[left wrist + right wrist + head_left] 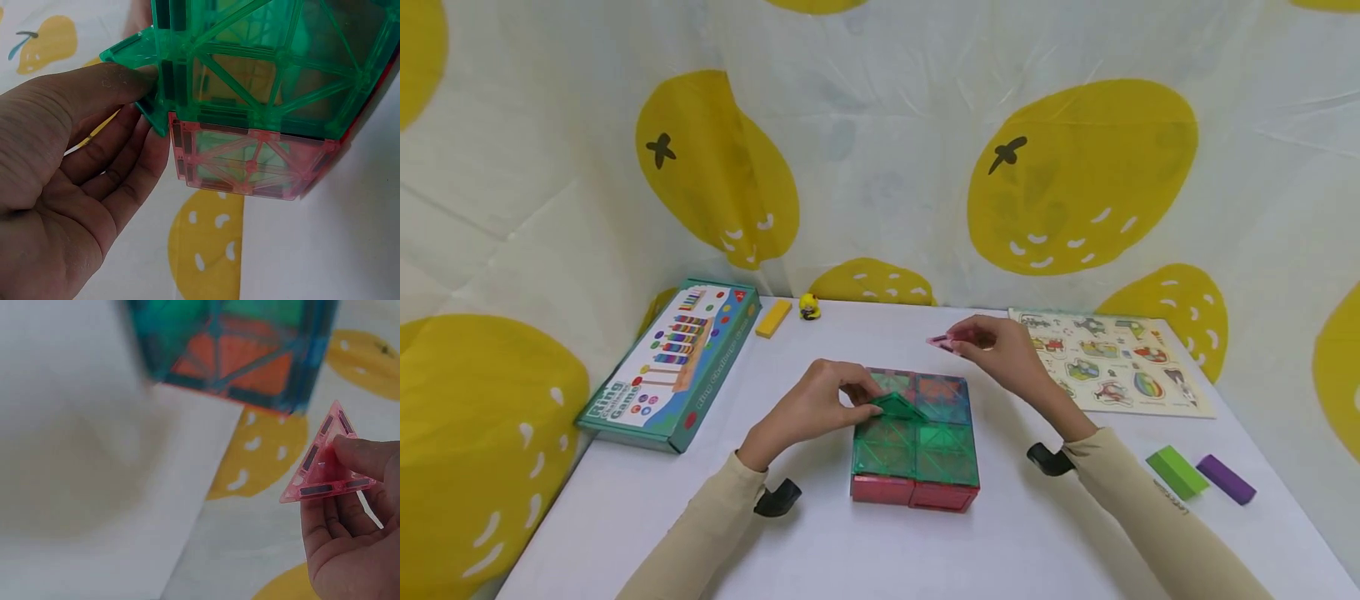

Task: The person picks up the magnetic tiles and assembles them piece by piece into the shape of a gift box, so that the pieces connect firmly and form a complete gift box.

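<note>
A box built of see-through magnetic tiles stands on the white table, with green, blue and reddish squares on top and red sides. My left hand pinches a green triangular magnetic tile between thumb and fingers. That tile slants up over the box top; in the left wrist view it overlaps the box's edge. Up and right of the box, my right hand holds a pink triangular magnetic tile by thumb and fingers, apart from the box. Dark magnet strips line the pink tile's edges.
A boxed ring game lies at the left. Behind are a yellow block and a small yellow figure. On the right lie a picture puzzle board, a green block and a purple block. A patterned curtain encloses the table.
</note>
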A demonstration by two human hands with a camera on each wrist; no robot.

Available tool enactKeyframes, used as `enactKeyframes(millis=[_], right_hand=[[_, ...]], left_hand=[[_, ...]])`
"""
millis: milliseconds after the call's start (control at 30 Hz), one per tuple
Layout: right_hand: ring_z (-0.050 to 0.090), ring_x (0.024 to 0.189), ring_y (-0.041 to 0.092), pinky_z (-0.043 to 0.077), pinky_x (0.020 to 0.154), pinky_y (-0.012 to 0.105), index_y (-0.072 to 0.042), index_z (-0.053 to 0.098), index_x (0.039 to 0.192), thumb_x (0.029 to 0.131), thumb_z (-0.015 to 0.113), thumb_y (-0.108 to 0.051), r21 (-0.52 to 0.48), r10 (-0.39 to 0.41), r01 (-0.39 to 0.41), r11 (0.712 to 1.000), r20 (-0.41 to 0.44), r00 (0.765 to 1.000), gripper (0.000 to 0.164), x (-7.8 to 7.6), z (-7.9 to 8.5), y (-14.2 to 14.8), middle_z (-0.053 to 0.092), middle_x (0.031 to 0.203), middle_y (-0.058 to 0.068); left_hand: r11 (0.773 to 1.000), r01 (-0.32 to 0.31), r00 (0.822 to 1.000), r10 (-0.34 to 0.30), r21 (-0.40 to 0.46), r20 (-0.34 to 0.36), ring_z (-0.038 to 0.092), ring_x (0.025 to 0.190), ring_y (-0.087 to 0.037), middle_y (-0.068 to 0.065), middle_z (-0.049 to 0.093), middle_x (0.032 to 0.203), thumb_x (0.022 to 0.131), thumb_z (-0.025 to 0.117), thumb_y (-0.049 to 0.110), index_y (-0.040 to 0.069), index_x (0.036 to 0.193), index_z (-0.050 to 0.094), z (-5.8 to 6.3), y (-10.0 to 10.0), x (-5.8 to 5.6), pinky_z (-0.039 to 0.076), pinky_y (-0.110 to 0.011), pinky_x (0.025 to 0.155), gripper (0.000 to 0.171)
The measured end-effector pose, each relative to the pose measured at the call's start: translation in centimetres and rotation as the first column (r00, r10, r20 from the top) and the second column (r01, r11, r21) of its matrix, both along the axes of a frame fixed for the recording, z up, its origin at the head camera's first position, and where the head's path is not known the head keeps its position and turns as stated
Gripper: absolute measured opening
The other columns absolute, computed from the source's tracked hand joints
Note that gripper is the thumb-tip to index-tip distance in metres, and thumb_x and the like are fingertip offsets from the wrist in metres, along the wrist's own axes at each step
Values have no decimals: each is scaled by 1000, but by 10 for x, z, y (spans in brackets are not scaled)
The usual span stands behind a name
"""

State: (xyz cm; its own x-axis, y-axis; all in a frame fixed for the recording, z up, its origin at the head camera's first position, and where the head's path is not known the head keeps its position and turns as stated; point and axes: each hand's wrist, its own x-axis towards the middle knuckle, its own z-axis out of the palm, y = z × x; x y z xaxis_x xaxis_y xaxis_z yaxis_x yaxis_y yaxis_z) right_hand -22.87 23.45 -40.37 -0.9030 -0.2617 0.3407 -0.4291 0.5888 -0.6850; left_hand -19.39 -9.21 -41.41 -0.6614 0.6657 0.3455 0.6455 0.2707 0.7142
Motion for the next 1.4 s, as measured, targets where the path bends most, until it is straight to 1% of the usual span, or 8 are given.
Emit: enactKeyframes(millis=[133, 300, 567, 700, 833, 933, 1067, 1400], right_hand=[[75, 88, 14, 59, 77, 28, -12, 80, 111, 95, 83, -15, -37, 46, -46, 998, -15, 999, 17, 25, 11, -8, 77, 99, -4], [74, 87, 11, 58, 77, 28, -18, 81, 107, 94, 83, -12, -72, 119, -120, 990, -19, 993, 14, 54, 23, -16, 77, 97, -7], [73, 86, 10, 56, 74, 26, -25, 80, 107, 94, 83, -8, -39, 193, -193, 980, -11, 981, 22, 82, 26, -21, 76, 96, -14], [72, 86, 10, 58, 74, 28, -25, 79, 110, 92, 82, -3, -18, 225, -225, 974, -18, 974, 28, 86, 21, -23, 75, 97, -16], [70, 83, 10, 59, 74, 30, -18, 79, 111, 91, 84, -2, 4, 257, -257, 967, -41, 966, 26, 86, 10, -25, 76, 97, -12], [67, 81, 9, 59, 72, 29, -14, 78, 110, 89, 85, -1, 43, 252, -250, 967, -70, 965, 25, 85, 3, -26, 75, 95, -10], [65, 81, 7, 59, 72, 29, -17, 78, 106, 88, 85, 1, 73, 239, -232, 970, -100, 966, 27, 84, -3, -26, 75, 95, -10], [67, 83, 5, 59, 72, 29, -18, 78, 106, 88, 85, 1, 94, 219, -210, 973, -104, 970, 27, 85, -7, -31, 75, 97, -14]], left_hand=[[1000, 2, 1000, -2, 0, 9, 67, 80, -5, 10, 73, 92, 88, 86, 3, 11, 101, 80, -1, 1, -1, 62, -49, 75, 16], [1000, -6, 1000, 6, -5, 13, 67, 80, -6, 9, 73, 91, 88, 86, 3, 10, 101, 80, 1, 2, -2, 62, -48, 75, 16], [1000, -12, 1000, 12, -23, 6, 66, 80, -5, 10, 72, 91, 89, 85, 3, 10, 101, 79, 3, 4, -3, 61, -48, 75, 16], [1000, -9, 1000, 9, -26, 0, 66, 80, -5, 10, 72, 91, 89, 85, 3, 11, 101, 78, 3, 4, -5, 61, -47, 75, 16], [1000, -11, 1000, 11, -22, 8, 66, 81, -6, 10, 71, 91, 89, 85, 2, 11, 101, 78, 1, 5, -5, 61, -47, 75, 16], [1000, -9, 1000, 10, -18, 14, 66, 81, -6, 10, 71, 91, 89, 85, 2, 11, 101, 78, 0, 6, -4, 61, -47, 75, 16], [1000, -5, 1000, 5, -16, 13, 66, 81, -6, 10, 71, 91, 89, 85, 2, 11, 101, 78, 0, 6, -3, 61, -47, 75, 16], [1000, -1, 1000, 1, -22, 24, 66, 81, -7, 9, 71, 92, 89, 84, 2, 10, 102, 78, 0, 5, -2, 61, -47, 76, 16]])
